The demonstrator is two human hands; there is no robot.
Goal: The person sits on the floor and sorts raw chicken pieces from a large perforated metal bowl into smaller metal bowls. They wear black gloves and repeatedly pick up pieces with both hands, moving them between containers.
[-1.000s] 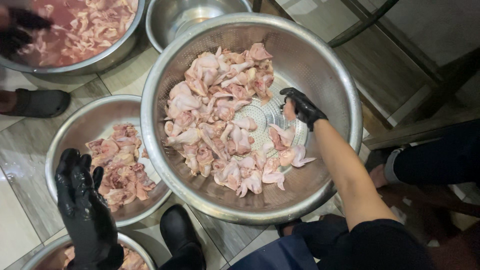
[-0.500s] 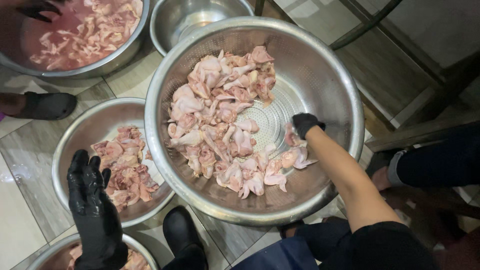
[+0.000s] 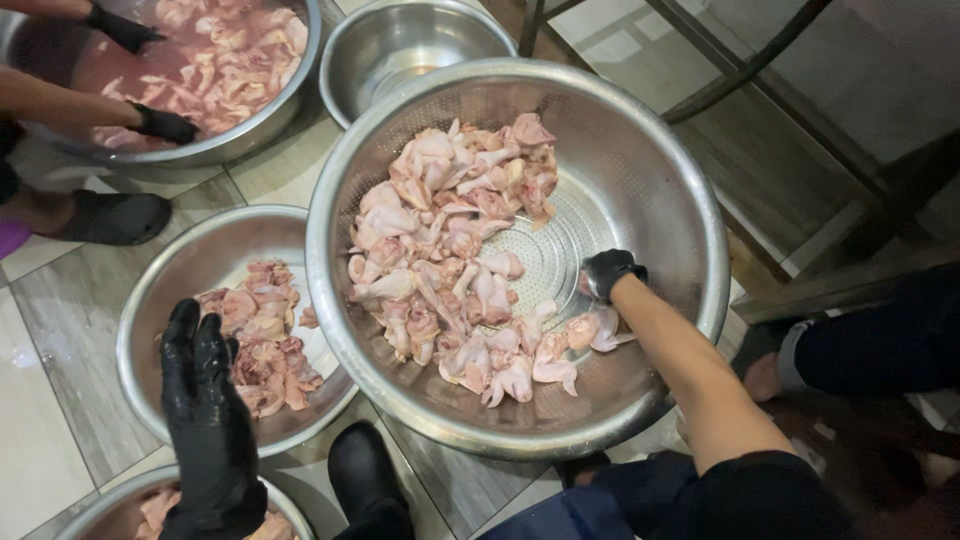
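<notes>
My right hand point(image 3: 610, 273) reaches into the colander point(image 3: 690, 220), fingers seemingly curled shut; chicken pieces point(image 3: 450, 260) lie just leftward. My left hand point(image 3: 205, 390) hovers spread, farther off.

From my remote seat, the right hand point(image 3: 610, 272) curls knuckles-up inside the perforated steel bowl point(image 3: 660, 180), its fingertips hidden, so I cannot tell whether it grips any raw chicken pieces point(image 3: 450, 260). At seven o'clock the left hand point(image 3: 205, 400) hangs spread above a smaller bowl point(image 3: 150, 300), its wrist cut off by the bottom edge. A third bowl point(image 3: 110, 505) there shows only its rim. At eleven o'clock a co-worker's gloved hands point(image 3: 160, 125) enter from the left edge, arms cropped.
</notes>
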